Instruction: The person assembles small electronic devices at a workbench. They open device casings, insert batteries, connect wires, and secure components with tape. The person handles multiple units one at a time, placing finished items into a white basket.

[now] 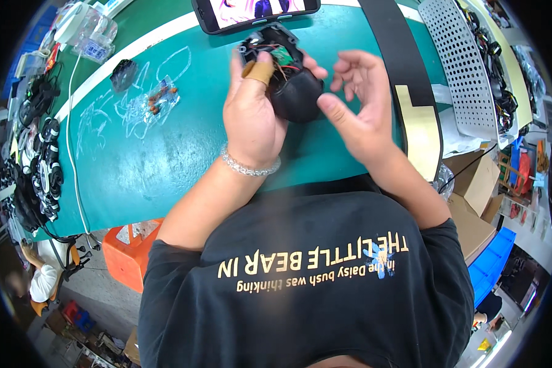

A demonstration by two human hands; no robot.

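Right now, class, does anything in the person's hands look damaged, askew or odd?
The black device in the left hand stands out: it is open, exposing wires and a green board. Whether it's damaged, I can't tell.

A green tabletop (184,156) spreads before you, bearing black cables (46,162), a white cord (72,150), a small dark piece (123,75) and a clear bag (170,86) with orange-brown parts (155,109) at left. A lit phone (257,9) sits at the far side; a black strip (391,49) lies at your right.

A green table (165,165) spans the upper frame; at lower left, an orange stool (121,260) stands on grey floor (101,291).
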